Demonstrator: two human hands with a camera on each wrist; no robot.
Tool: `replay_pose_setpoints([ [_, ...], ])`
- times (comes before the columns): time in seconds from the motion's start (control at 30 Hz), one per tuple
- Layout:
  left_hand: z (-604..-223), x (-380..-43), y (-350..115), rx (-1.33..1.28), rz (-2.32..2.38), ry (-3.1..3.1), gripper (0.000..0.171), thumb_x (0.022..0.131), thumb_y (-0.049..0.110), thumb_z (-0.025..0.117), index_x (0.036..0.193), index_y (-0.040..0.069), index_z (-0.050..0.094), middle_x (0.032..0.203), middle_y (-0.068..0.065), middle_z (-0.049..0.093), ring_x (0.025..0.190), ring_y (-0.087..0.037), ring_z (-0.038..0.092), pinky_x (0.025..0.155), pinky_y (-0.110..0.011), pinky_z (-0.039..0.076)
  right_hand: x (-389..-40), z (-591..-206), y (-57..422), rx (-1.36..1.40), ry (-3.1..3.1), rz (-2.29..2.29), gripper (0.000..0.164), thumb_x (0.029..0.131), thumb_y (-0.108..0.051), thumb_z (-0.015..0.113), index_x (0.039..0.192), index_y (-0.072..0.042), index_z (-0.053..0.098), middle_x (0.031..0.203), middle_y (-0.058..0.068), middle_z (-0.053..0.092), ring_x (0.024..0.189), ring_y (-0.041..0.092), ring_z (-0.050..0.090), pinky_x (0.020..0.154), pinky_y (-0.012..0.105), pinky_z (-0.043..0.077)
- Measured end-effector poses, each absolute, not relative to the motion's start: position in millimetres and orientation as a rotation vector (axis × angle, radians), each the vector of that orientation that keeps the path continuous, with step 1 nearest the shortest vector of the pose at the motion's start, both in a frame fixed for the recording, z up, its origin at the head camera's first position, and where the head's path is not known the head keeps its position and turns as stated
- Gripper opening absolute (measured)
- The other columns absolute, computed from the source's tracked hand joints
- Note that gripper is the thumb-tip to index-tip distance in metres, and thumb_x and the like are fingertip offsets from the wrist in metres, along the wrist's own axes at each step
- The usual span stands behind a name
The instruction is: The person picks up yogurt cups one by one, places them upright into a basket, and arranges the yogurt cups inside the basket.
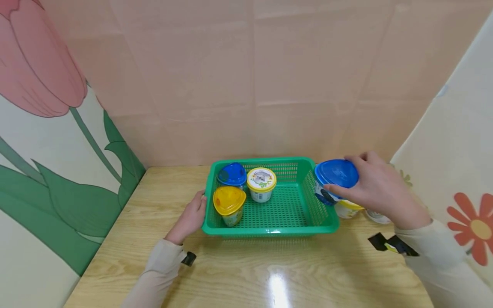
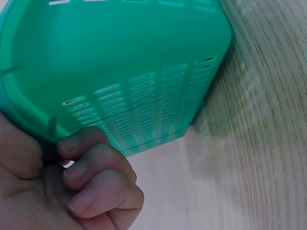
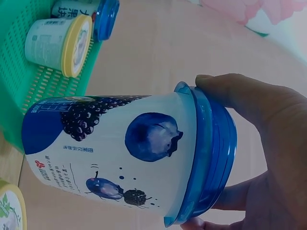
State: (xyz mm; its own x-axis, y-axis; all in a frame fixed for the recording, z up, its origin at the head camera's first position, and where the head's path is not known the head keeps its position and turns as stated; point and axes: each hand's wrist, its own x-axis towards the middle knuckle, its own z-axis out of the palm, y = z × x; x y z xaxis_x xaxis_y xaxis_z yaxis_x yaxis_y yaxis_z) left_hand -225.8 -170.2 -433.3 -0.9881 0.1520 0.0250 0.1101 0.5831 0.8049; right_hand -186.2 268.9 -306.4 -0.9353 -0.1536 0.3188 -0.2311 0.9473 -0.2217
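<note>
My left hand (image 1: 194,214) grips the left rim of a green plastic basket (image 1: 269,231), its fingers curled at the edge in the left wrist view. My right hand (image 1: 379,188) holds a yogurt cup (image 3: 110,148) by its blue lid, thumb on one side and fingers on the other. Blueberries and a blackberry are printed on that cup. In the head view it is over the basket's right edge. Inside the basket stand a blue-lidded cup (image 1: 232,174), a yellow-lidded cup (image 1: 229,201) and a round white tub with a yellow rim (image 1: 262,184).
Right of the basket, partly under my right hand, are a yellow-lidded tub (image 1: 348,209) and a white-lidded tub (image 1: 377,217). The basket stands on a wooden table (image 1: 239,273). A pink-covered wall (image 1: 246,85) rises behind, with printed panels at both sides.
</note>
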Motion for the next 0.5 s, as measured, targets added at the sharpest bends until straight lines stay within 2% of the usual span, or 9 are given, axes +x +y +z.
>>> replay_pose_setpoints([
  [0.23,-433.5,-226.1,-170.6,0.220,1.367,2.756,0.046,0.112,0.024,0.026,0.152,0.001,0.031,0.104,-0.014,0.065,0.079,-0.017,0.063,0.081,-0.040,0.053,-190.0,-310.3,258.6,0.349,-2.782,0.373,0.089,0.074,-0.068,0.075,0.133,-0.003,0.057,0.116,0.024,0.051,0.097,0.044,0.056,0.065,0.053,0.054],
  [0.5,-429.3,-224.8,-169.3,0.267,1.313,2.802,0.045,0.111,0.021,0.028,0.150,-0.001,0.033,0.101,-0.014,0.066,0.079,-0.017,0.064,0.079,-0.041,0.055,-195.9,-313.8,244.9,0.419,-2.767,0.405,0.087,0.073,-0.070,0.076,0.132,-0.007,0.059,0.116,0.021,0.051,0.098,0.040,0.056,0.069,0.053,0.054],
])
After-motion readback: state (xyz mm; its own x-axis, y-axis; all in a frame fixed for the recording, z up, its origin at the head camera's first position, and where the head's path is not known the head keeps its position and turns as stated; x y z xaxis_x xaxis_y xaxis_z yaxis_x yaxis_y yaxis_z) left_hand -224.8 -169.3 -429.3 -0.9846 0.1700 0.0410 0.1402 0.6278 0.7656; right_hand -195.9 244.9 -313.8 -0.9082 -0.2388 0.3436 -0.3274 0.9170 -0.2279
